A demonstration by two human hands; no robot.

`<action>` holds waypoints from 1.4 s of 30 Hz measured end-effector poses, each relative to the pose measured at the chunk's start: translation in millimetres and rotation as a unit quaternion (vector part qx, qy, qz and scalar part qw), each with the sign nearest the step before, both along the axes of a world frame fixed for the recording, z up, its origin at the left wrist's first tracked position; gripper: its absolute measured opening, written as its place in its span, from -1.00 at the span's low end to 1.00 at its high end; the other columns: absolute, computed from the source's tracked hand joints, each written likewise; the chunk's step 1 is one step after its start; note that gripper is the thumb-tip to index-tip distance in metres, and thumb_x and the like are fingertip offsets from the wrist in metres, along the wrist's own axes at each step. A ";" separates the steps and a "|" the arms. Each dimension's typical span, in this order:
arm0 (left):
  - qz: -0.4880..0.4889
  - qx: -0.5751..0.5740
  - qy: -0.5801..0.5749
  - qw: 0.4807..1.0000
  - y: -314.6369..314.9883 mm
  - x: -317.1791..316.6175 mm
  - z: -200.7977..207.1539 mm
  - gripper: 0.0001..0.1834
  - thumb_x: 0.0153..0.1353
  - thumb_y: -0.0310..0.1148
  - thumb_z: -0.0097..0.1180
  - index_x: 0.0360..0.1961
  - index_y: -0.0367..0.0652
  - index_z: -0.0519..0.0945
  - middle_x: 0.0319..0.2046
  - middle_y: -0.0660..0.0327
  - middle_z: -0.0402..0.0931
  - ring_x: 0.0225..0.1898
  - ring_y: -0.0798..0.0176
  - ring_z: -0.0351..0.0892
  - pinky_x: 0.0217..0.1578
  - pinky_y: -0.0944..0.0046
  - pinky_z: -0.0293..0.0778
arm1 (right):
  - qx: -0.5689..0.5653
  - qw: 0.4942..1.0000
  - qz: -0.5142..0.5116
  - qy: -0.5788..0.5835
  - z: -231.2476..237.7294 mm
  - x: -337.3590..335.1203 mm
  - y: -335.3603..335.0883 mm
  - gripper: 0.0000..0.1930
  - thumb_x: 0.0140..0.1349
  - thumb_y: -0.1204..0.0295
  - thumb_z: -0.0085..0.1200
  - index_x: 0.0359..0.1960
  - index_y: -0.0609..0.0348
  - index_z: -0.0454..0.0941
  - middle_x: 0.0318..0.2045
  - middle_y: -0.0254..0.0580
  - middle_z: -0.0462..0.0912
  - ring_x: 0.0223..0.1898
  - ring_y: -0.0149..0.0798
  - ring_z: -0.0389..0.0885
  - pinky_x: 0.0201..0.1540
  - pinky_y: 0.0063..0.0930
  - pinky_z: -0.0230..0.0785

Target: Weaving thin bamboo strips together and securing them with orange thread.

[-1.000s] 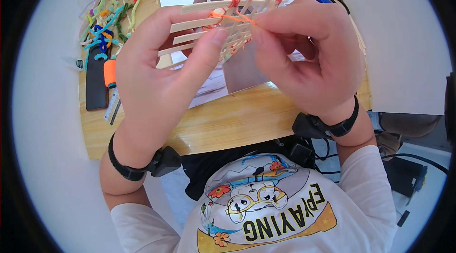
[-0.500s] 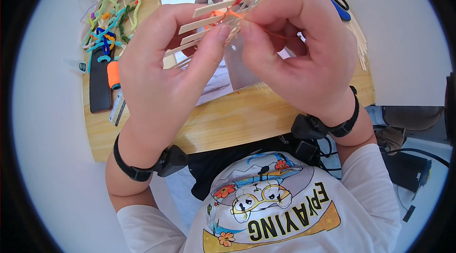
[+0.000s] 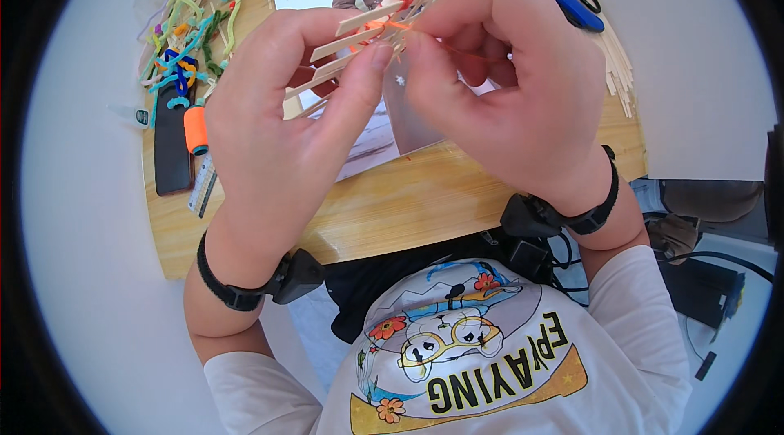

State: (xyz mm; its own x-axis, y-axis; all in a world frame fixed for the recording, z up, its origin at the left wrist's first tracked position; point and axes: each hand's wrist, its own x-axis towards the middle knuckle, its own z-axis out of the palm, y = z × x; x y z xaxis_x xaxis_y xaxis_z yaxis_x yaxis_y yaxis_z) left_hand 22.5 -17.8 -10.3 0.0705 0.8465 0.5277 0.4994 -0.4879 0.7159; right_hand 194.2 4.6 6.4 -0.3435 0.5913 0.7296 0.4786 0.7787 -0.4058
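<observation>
Above the table, my left hand [image 3: 282,100] grips a lattice of thin wooden sticks [image 3: 336,44] between thumb and fingers. Several flat stick ends stick out over that hand. Orange and red thread binds the sticks where they cross. My right hand [image 3: 523,75] is closed in a pinch on the orange thread [image 3: 398,25], close to the left thumb tip. A loose length of it runs back under the right fingers. Part of the lattice is hidden behind both hands.
A printed picture sheet [image 3: 367,153] lies under my hands. On the left are tangled pipe cleaners [image 3: 192,14], an orange thread spool [image 3: 196,130], a dark phone-like slab [image 3: 171,157] and a ruler [image 3: 202,182]. Blue-handled scissors [image 3: 567,2] and loose sticks [image 3: 616,59] lie at the right.
My right hand has shifted slightly left, still pinching the orange thread. More of the blue scissors handle shows behind it. My left hand holds nearly the same place.
</observation>
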 end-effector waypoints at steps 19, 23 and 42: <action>-0.014 0.065 0.026 0.997 3.6 -0.3 -0.9 -0.82 0.15 -0.53 0.20 -0.22 -0.31 0.55 -0.34 0.27 0.56 -0.33 0.50 0.52 -0.28 0.50 0.43 | -0.159 0.983 0.044 0.076 -6.6 6.0 2.1 -0.92 0.18 0.59 0.14 -0.32 0.27 0.50 -0.42 -0.39 0.58 -0.44 -0.68 0.47 -0.41 -0.83 0.30; -0.006 0.046 0.019 0.999 2.4 0.7 -0.4 -0.82 0.15 -0.52 0.20 -0.22 -0.30 0.55 -0.34 0.27 0.56 -0.34 0.49 0.53 -0.27 0.50 0.43 | -0.169 0.981 0.052 0.074 -9.1 7.7 4.2 -0.90 0.18 0.58 0.15 -0.29 0.27 0.50 -0.41 -0.39 0.58 -0.41 -0.67 0.48 -0.40 -0.83 0.31; -0.007 0.080 0.049 0.996 2.8 0.6 -1.0 -0.85 0.13 -0.54 0.20 -0.26 -0.28 0.56 -0.34 0.25 0.55 -0.34 0.46 0.51 -0.30 0.49 0.40 | -0.317 0.932 0.107 0.138 -2.7 6.8 -2.2 -0.90 0.21 0.55 0.11 -0.26 0.30 0.51 -0.39 -0.36 0.59 -0.45 -0.61 0.48 -0.41 -0.77 0.29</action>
State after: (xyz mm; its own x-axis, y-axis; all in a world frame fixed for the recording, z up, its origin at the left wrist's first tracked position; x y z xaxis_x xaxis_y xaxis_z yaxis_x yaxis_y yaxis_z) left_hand 23.2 -15.0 -11.3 0.1384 0.7507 0.6460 0.5553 -0.5989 0.5771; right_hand 201.0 2.4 3.7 -0.3539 0.8734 0.3345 0.1495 0.4059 -0.9016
